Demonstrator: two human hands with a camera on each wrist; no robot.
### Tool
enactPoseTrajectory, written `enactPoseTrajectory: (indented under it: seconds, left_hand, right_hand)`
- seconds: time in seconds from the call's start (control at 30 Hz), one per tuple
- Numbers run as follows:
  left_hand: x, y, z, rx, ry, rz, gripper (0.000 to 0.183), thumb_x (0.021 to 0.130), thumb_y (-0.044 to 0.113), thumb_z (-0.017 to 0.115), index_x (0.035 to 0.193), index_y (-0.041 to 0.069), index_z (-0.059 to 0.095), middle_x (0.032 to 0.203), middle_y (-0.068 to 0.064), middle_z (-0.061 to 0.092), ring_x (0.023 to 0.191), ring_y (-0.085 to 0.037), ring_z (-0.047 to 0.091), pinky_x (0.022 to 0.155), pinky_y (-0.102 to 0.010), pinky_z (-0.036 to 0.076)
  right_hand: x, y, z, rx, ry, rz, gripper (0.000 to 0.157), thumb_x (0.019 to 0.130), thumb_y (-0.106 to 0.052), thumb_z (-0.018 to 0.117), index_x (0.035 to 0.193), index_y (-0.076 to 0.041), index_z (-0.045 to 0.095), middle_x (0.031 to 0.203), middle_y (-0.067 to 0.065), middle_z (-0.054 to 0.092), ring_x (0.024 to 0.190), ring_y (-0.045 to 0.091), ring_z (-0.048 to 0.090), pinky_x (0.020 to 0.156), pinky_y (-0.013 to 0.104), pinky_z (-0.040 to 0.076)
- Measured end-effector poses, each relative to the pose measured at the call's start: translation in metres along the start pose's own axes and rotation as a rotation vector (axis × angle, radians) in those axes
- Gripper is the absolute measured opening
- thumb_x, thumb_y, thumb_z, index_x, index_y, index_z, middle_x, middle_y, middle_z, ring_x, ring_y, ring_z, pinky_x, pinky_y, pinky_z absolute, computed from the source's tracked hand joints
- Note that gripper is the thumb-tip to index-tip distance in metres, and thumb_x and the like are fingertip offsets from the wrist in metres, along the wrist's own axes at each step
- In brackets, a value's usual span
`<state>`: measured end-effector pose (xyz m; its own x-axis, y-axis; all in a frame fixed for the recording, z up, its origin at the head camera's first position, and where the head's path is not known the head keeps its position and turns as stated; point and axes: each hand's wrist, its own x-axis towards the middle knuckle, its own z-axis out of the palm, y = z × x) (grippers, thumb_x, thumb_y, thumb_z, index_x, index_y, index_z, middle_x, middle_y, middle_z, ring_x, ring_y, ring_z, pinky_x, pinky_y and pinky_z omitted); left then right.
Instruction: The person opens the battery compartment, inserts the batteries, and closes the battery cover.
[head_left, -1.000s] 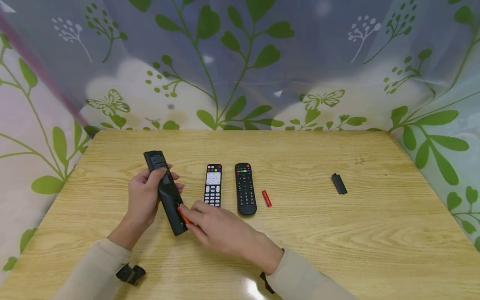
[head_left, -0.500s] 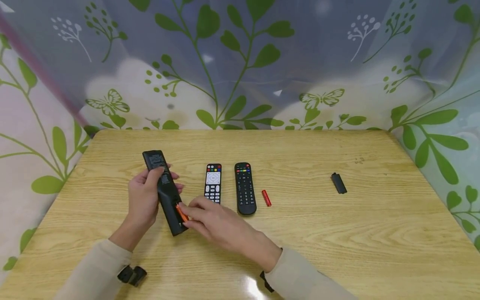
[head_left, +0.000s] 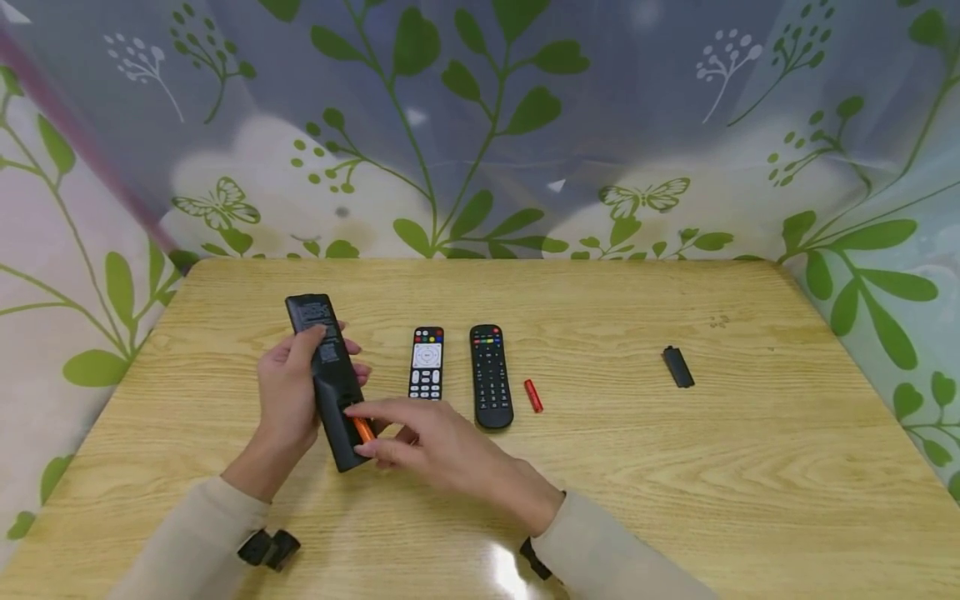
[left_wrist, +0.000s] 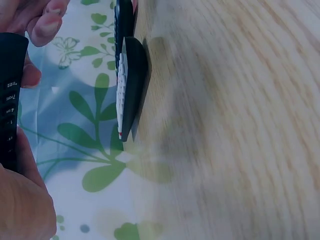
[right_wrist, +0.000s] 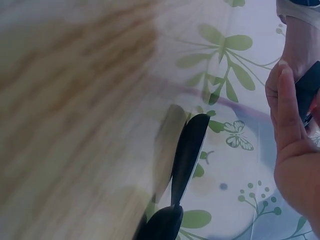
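Observation:
In the head view, my left hand (head_left: 288, 387) grips a black remote control (head_left: 330, 375), its labelled back facing up and the thumb lying across it. Toward the remote's near end the battery compartment is uncovered. An orange battery (head_left: 363, 429) lies at that compartment, slanted along the remote. My right hand (head_left: 450, 446) holds the battery, index fingertip at its far end and thumb at its near end. The left wrist view shows the remote's keypad side (left_wrist: 9, 110). In the right wrist view the right hand (right_wrist: 295, 155) partly covers the remote.
A remote with white keys (head_left: 426, 367) lies beside the right hand, its near end hidden. Right of it are a black remote (head_left: 491, 379) and a red battery (head_left: 533, 396). A black battery cover (head_left: 678, 367) lies farther right on the wooden table (head_left: 750, 467).
The right index finger has stretched across the compartment to the battery's far end, and more of the orange battery shows. The held remote has shifted slightly up in the head view.

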<state>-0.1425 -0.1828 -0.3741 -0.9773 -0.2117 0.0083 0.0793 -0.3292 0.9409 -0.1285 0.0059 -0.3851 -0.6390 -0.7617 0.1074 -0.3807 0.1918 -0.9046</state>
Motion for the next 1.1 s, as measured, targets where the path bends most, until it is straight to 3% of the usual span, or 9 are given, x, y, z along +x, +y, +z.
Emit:
enactPoseTrajectory:
  seconds: [0.2,0.4,0.6,0.97,1.1]
  left_hand:
    - [-0.003,0.001,0.004,0.005,-0.032,0.011,0.041,0.101,0.028,0.048,0.116,-0.011,0.053,0.081,-0.013,0.066,0.061,-0.024,0.068,0.061,-0.039,0.059]
    - [-0.005,-0.001,0.006,0.005,-0.01,0.03,0.039,0.102,0.027,0.047,0.114,-0.009,0.055,0.078,-0.013,0.065,0.057,-0.023,0.067,0.057,-0.037,0.059]
    - [-0.005,-0.001,0.008,0.01,0.041,0.056,0.037,0.101,0.027,0.047,0.111,-0.007,0.058,0.076,-0.013,0.065,0.054,-0.024,0.066,0.052,-0.036,0.058]
    - [0.001,0.0,0.007,0.0,0.08,0.086,0.035,0.101,0.026,0.049,0.108,-0.007,0.06,0.074,-0.013,0.065,0.051,-0.024,0.065,0.048,-0.036,0.057]
    - [0.001,0.0,0.005,-0.036,0.098,0.079,0.034,0.101,0.024,0.047,0.108,-0.007,0.059,0.073,-0.013,0.064,0.05,-0.024,0.065,0.048,-0.035,0.057]
  right_hand:
    - [-0.001,0.0,0.0,-0.07,-0.034,-0.084,0.041,0.095,-0.028,0.058,0.134,-0.017,0.053,0.114,-0.004,0.059,0.083,-0.003,0.059,0.073,0.013,0.051]
    - [0.0,0.0,0.003,0.118,-0.03,-0.027,0.037,0.093,-0.021,0.061,0.129,-0.019,0.054,0.09,-0.002,0.06,0.071,0.007,0.063,0.064,0.024,0.057]
    - [0.0,-0.002,0.003,0.333,-0.029,0.081,0.036,0.094,-0.015,0.061,0.129,-0.021,0.053,0.093,0.004,0.059,0.071,0.024,0.066,0.064,0.038,0.059]
    - [0.007,-0.001,0.007,0.423,0.011,0.097,0.033,0.095,-0.016,0.06,0.127,-0.022,0.055,0.088,0.007,0.057,0.063,0.02,0.064,0.063,0.047,0.058]
    - [0.009,-0.001,0.012,0.437,0.032,0.074,0.035,0.098,-0.014,0.056,0.131,-0.02,0.049,0.088,0.007,0.055,0.062,0.019,0.062,0.063,0.048,0.058]
